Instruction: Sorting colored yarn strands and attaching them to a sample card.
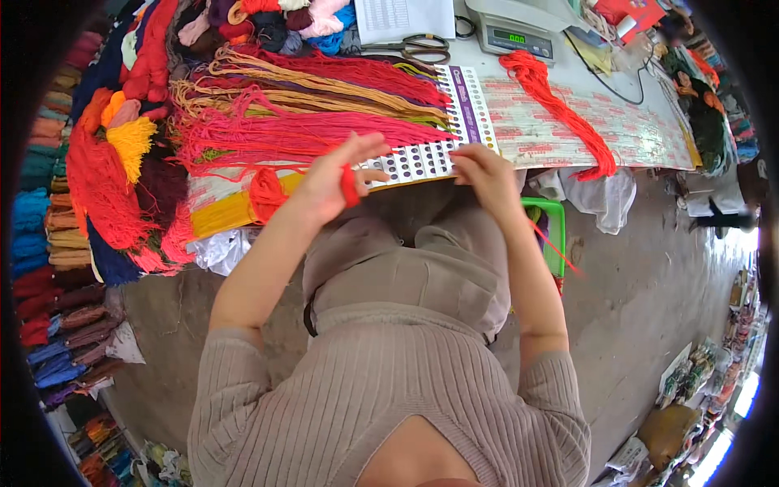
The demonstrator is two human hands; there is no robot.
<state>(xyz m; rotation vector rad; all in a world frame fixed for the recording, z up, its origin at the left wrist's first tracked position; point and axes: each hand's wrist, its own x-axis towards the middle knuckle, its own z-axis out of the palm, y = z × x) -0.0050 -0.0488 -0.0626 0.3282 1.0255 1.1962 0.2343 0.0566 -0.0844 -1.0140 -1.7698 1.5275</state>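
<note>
A white punched card [471, 105] with rows of holes and a purple strip lies on the table edge before me. Long strands of pink, red and tan embroidery thread [324, 105] stretch left from its holes. My left hand [337, 183] has a red thread bundle [350, 186] looped across its palm, index finger stretched out and thumb apart. At the card's lower right edge, the fingertips of my right hand [489, 174] are pinched together; what lies between them is too small to make out. A loose red strand [556, 243] trails beside my right forearm.
A red-orange skein [560, 109] lies on the right of the table. Scissors [426, 49], paper sheets [406, 18] and a digital scale [515, 36] sit at the back. Coloured skeins [109, 178] hang at the left. A green basket [554, 231] stands right of my legs.
</note>
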